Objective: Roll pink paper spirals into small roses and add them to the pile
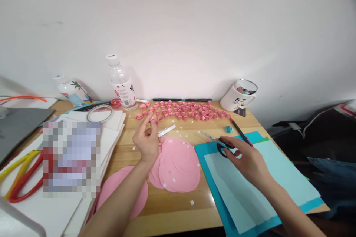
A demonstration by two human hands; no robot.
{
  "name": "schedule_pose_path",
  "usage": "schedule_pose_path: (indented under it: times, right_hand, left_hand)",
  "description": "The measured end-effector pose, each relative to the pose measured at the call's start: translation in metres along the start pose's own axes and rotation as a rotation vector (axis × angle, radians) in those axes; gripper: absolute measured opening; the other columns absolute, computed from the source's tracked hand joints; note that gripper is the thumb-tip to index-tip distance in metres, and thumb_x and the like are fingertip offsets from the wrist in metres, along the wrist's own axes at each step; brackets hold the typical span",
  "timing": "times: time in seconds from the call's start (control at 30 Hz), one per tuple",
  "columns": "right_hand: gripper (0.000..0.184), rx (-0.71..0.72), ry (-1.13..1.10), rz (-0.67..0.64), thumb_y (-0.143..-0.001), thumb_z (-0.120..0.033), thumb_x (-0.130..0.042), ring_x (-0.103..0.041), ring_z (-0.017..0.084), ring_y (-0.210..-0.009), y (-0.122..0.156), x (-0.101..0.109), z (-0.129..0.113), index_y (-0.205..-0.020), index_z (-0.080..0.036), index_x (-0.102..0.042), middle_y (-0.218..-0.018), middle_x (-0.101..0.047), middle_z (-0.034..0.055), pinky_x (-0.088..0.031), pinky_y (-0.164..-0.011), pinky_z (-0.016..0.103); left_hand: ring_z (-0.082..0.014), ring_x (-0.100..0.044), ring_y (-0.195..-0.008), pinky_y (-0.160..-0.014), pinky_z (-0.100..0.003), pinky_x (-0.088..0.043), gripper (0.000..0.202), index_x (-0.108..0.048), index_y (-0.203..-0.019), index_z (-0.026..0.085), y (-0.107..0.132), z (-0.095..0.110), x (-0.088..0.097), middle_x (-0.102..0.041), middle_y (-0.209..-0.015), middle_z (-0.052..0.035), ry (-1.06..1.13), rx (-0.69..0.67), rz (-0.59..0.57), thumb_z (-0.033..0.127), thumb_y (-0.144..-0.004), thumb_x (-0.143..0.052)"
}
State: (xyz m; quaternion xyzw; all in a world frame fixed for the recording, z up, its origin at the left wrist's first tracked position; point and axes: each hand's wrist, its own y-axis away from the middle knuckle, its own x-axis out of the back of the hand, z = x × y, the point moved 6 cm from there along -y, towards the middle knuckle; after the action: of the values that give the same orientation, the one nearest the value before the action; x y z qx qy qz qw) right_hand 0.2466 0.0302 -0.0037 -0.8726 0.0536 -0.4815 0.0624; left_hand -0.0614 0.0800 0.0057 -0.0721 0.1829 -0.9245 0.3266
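Note:
My left hand is raised over the table with thumb and fingertips pinched on a small pink paper roll. A white strip shows just right of those fingers; whether they touch it I cannot tell. Below lie overlapping pink paper circles, with more pink circles under my left forearm. My right hand grips black-handled scissors above the blue sheets, blades pointing left and away. Behind both hands, many rolled pink paper pieces are spread in rows.
A clear bottle and a white mug stand by the wall. At the left are a paper stack, a tape roll and red-and-yellow-handled scissors. A light blue sheet covers the right side. Small white scraps dot the wood.

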Motion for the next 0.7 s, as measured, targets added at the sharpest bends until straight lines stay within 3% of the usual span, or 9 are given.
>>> schedule_pose_path:
  times: [0.13,0.27,0.37,0.4,0.53,0.7]
  right_hand:
    - [0.043,-0.129,-0.666,-0.109,-0.085,-0.04,-0.053,-0.064,0.026,-0.096,-0.003,0.001,-0.009,-0.125,-0.025,-0.049,-0.102,-0.066,0.0116,-0.057,-0.071,0.038]
    - [0.049,-0.04,-0.943,-0.22,-0.082,-0.045,-0.057,-0.064,0.023,-0.091,-0.005,-0.009,-0.046,-0.127,-0.029,-0.043,-0.094,-0.061,0.0063,-0.052,-0.083,0.044]
    - [0.068,0.112,-0.882,-0.347,-0.069,-0.051,-0.069,-0.06,0.026,-0.098,-0.005,-0.023,-0.081,-0.126,-0.027,-0.042,-0.103,-0.056,0.0083,-0.047,-0.09,0.044]
    - [0.068,0.14,-0.82,-0.335,-0.067,-0.052,-0.07,-0.059,0.025,-0.095,-0.007,-0.026,-0.089,-0.124,-0.025,-0.044,-0.099,-0.056,0.0077,-0.048,-0.087,0.043]
    - [0.055,0.063,-0.399,-0.248,-0.066,-0.044,-0.072,-0.057,0.022,-0.086,-0.017,-0.044,-0.103,-0.113,-0.022,-0.054,-0.092,-0.053,0.005,-0.048,-0.081,0.04]
    - [0.048,0.102,-0.326,-0.258,-0.067,-0.038,-0.071,-0.058,0.02,-0.083,-0.02,-0.055,-0.12,-0.11,-0.023,-0.055,-0.09,-0.052,0.0041,-0.048,-0.075,0.035]
  left_hand:
    - [-0.0022,-0.048,-0.042,-0.034,-0.012,-0.034,0.028,-0.069,-0.105,0.021,0.0,-0.001,0.001,-0.071,-0.095,-0.0082,-0.005,0.02,0.033,0.024,-0.08,-0.058]
    - [-0.0054,-0.056,-0.05,-0.037,-0.012,-0.038,0.029,-0.069,-0.106,0.019,0.0,-0.001,0.0,-0.072,-0.094,-0.0091,0.006,0.03,0.027,0.025,-0.08,-0.057]
    - [-0.0055,-0.056,-0.048,-0.038,-0.013,-0.039,0.028,-0.069,-0.104,0.019,0.0,0.0,0.001,-0.072,-0.09,-0.0081,-0.006,0.04,0.046,0.025,-0.08,-0.057]
    - [-0.0054,-0.056,-0.047,-0.038,-0.014,-0.039,0.028,-0.069,-0.104,0.019,0.0,0.001,0.002,-0.072,-0.09,-0.0078,-0.012,0.035,0.056,0.025,-0.08,-0.057]
    - [-0.0063,-0.059,-0.049,-0.037,-0.014,-0.038,0.028,-0.069,-0.105,0.019,0.001,0.004,0.002,-0.072,-0.093,-0.008,-0.009,0.017,0.05,0.025,-0.08,-0.057]
    - [-0.0043,-0.054,-0.042,-0.035,-0.014,-0.037,0.028,-0.069,-0.105,0.019,0.002,0.005,0.002,-0.072,-0.092,-0.0078,-0.004,0.032,0.039,0.025,-0.081,-0.057]
